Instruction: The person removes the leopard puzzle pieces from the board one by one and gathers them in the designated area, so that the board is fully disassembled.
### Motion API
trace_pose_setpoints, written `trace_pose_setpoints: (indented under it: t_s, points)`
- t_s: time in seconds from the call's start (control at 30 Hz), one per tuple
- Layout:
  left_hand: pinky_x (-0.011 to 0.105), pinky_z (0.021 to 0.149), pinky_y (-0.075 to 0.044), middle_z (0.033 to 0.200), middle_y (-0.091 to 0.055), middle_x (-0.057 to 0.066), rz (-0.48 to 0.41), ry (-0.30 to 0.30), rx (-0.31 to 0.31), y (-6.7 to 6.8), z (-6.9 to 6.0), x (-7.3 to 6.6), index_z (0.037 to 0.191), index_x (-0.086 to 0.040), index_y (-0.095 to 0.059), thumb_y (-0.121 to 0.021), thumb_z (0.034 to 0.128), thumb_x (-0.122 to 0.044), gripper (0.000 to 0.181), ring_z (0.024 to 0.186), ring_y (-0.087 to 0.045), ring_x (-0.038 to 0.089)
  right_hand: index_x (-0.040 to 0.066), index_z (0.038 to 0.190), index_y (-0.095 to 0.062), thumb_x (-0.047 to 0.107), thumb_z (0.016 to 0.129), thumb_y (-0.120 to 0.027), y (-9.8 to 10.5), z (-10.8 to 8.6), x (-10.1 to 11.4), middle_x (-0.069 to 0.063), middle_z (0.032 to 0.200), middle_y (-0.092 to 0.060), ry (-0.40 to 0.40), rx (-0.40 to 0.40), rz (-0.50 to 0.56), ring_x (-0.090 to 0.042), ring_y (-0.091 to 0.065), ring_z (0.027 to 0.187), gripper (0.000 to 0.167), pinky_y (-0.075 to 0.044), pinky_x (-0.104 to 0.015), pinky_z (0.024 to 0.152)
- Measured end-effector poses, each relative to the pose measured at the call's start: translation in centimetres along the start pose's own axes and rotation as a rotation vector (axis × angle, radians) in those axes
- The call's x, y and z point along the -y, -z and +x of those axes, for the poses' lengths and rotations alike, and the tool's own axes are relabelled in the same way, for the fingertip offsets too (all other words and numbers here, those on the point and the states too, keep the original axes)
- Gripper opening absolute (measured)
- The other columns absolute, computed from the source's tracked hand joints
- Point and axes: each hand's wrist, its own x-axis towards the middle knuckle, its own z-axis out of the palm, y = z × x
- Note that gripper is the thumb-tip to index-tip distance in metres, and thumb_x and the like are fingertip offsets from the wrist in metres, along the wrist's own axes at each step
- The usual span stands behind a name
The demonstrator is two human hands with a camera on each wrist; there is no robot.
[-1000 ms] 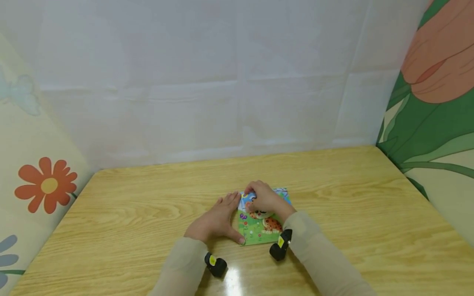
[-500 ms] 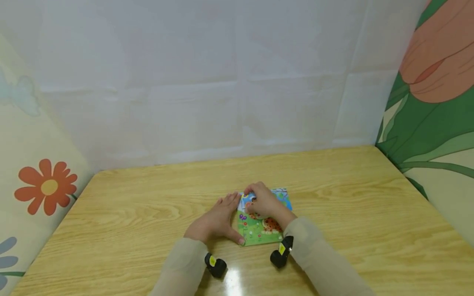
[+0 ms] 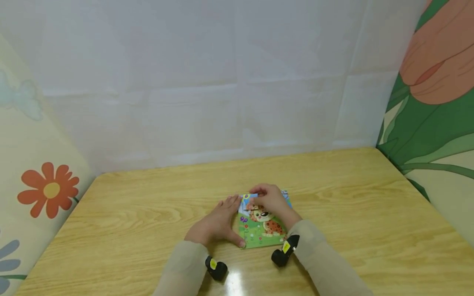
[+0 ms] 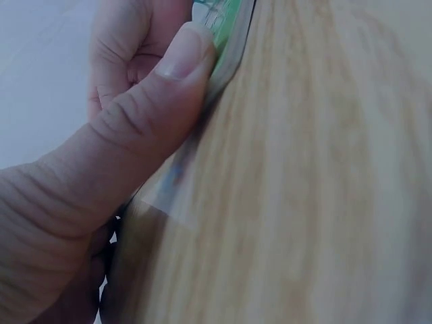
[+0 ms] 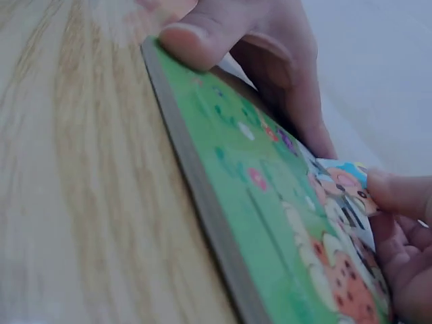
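A square picture puzzle point(image 3: 263, 239) with a spotted cartoon leopard on green grass lies on the table. My left hand point(image 3: 216, 223) rests along its left side, fingers stretched out. In the right wrist view the left thumb point(image 5: 196, 42) presses on a corner of the puzzle's thick grey-edged board point(image 5: 223, 145). My right hand point(image 3: 274, 202) is over the upper part of the picture. Between its thumb and fingers it pinches a puzzle piece point(image 5: 349, 181) printed with blue sky and the leopard's ear, tilted up from the board. Part of the upper right picture is hidden behind that hand.
The wood-grain table point(image 3: 148, 205) reaches back to a white cloth point(image 3: 185, 102). Painted walls with a red flower point(image 3: 51, 190) and green leaves point(image 3: 426, 123) stand at either side. Black wrist cameras point(image 3: 216, 269) hang below both cuffs.
My right hand has shifted slightly right and turned, and the piece in it now shows raised over the upper left of the picture. More of the leopard's face is visible. The left hand stays put.
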Motion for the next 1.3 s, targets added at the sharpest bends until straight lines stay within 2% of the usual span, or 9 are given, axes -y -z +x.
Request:
trace_pose_setpoints:
  t_s: [0.17,0.37,0.5,0.7,0.9,1.0,1.1,1.23,1.3]
  points:
    - [0.045,0.116,-0.003,0.155,-0.009,0.013,-0.006,0.010,-0.001,-0.1,0.0,-0.1,0.148,-0.003,-0.013,-0.084,0.0531,-0.050,0.127,0.143,-0.005,0.028,0.005,0.097,-0.069,0.010,0.081,-0.068,0.1,-0.1,0.5,-0.005,0.087,-0.066,-0.028,-0.036,0.045,-0.013,-0.056,0.075,0.017,-0.048,-0.023,0.067]
    - [0.044,0.116,-0.003,0.155,-0.008,0.013,-0.011,0.019,0.001,0.1,0.0,-0.2,0.148,-0.003,-0.013,-0.084,0.0531,-0.049,0.127,0.142,-0.005,0.028,0.001,0.096,-0.069,0.005,0.078,-0.069,0.5,-0.3,1.4,-0.008,0.090,-0.068,-0.110,-0.093,0.166,-0.015,-0.060,0.075,0.018,-0.051,-0.024,0.068]
    - [0.043,0.116,-0.004,0.155,-0.008,0.013,-0.009,0.023,0.000,0.2,-0.1,0.0,0.148,-0.003,-0.013,-0.084,0.0532,-0.048,0.127,0.143,-0.005,0.028,-0.002,0.097,-0.067,0.002,0.078,-0.067,1.0,-0.2,1.7,-0.012,0.092,-0.068,-0.123,-0.129,0.211,-0.014,-0.060,0.075,0.019,-0.051,-0.022,0.068]
    - [0.044,0.116,-0.004,0.155,-0.008,0.015,-0.006,0.015,-0.007,0.2,-0.2,0.2,0.147,0.000,-0.013,-0.085,0.0529,-0.048,0.128,0.142,-0.005,0.029,-0.003,0.101,-0.066,0.003,0.082,-0.066,2.5,-0.3,1.6,-0.010,0.093,-0.068,-0.126,-0.139,0.199,-0.012,-0.057,0.074,0.021,-0.048,-0.020,0.066]
    - [0.043,0.116,-0.004,0.155,-0.008,0.015,0.000,0.017,-0.003,0.1,-0.2,0.2,0.147,-0.001,-0.012,-0.085,0.0530,-0.048,0.128,0.143,-0.005,0.028,-0.009,0.105,-0.063,-0.001,0.085,-0.061,4.7,-0.3,0.6,-0.005,0.084,-0.063,-0.116,-0.130,0.244,-0.010,-0.054,0.071,0.022,-0.047,-0.020,0.063]
    - [0.043,0.116,-0.004,0.155,-0.008,0.014,-0.004,0.020,-0.003,0.1,-0.2,0.1,0.148,-0.001,-0.012,-0.085,0.0531,-0.047,0.128,0.143,-0.005,0.028,-0.008,0.106,-0.062,0.000,0.086,-0.060,5.9,-0.4,0.1,-0.006,0.087,-0.063,-0.143,-0.129,0.238,-0.012,-0.055,0.076,0.022,-0.048,-0.020,0.067]
    - [0.043,0.116,-0.004,0.155,-0.007,0.014,-0.006,0.020,-0.002,0.1,-0.2,0.1,0.148,-0.001,-0.012,-0.085,0.0532,-0.047,0.128,0.143,-0.004,0.028,-0.006,0.108,-0.062,0.003,0.088,-0.058,7.1,-0.4,-0.4,-0.009,0.094,-0.064,-0.128,-0.122,0.146,-0.014,-0.055,0.082,0.022,-0.047,-0.020,0.071]
    - [0.043,0.116,-0.004,0.155,-0.006,0.012,-0.004,0.024,0.000,0.2,-0.2,0.1,0.148,-0.002,-0.011,-0.084,0.0534,-0.049,0.128,0.143,-0.004,0.027,-0.007,0.108,-0.062,0.004,0.089,-0.057,8.6,-0.1,-1.1,-0.011,0.095,-0.065,-0.073,-0.116,0.032,-0.012,-0.054,0.079,0.023,-0.045,-0.021,0.070]
    - [0.043,0.116,-0.004,0.155,-0.006,0.011,-0.007,0.030,0.001,0.2,-0.1,0.1,0.148,-0.004,-0.011,-0.084,0.0533,-0.049,0.128,0.143,-0.003,0.026,-0.007,0.108,-0.062,0.004,0.089,-0.056,9.2,0.0,-1.4,-0.010,0.094,-0.064,-0.068,-0.116,0.014,-0.010,-0.053,0.077,0.023,-0.046,-0.021,0.068]
